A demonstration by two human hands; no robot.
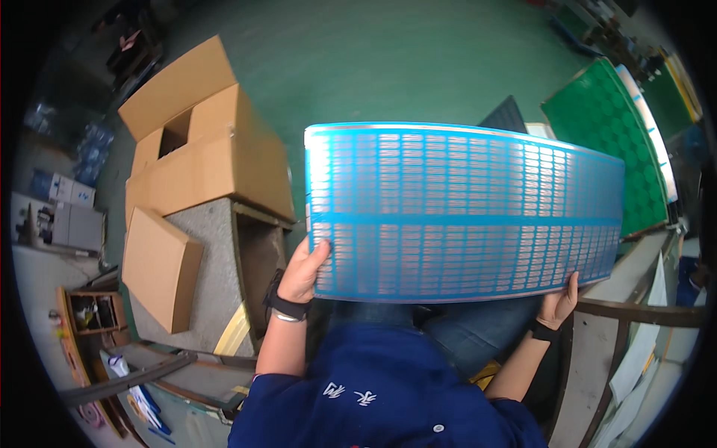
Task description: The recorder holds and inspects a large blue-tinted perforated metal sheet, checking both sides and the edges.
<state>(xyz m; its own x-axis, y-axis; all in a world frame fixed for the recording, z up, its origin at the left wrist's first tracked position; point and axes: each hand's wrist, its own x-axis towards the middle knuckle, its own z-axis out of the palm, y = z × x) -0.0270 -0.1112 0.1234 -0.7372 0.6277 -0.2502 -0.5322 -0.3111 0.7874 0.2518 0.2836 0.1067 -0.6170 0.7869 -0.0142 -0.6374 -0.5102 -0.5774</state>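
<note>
The person is holding a blue patterned sheet in the air with 2 hands, in front of a navy shirt and above dark trousers. The sheet's long axis is running left to right across the view, its upper edge sloping down toward the right. Its 2 short ends are pointing to the person's left and right, and its patterned face is turning up toward the camera. A plain blue band is running along the long axis, parting rows of small pale marks into 2 blocks.

The left hand is gripping the lower part of the left end, the thumb lying on the patterned face and the other fingers hiding behind. The right hand is gripping the lower edge near the right end, the thumb showing at the front and most of the fingers staying out of sight beneath. A black band is circling each wrist.

To the left, a large cardboard box is standing with 1 flap raised. A smaller cardboard box is lying on a grey bench, and a yellow strip is resting near the bench's lower corner. To the right, a green panel is leaning at a slant beyond the sheet's right end. A green floor is stretching out beyond.
</note>
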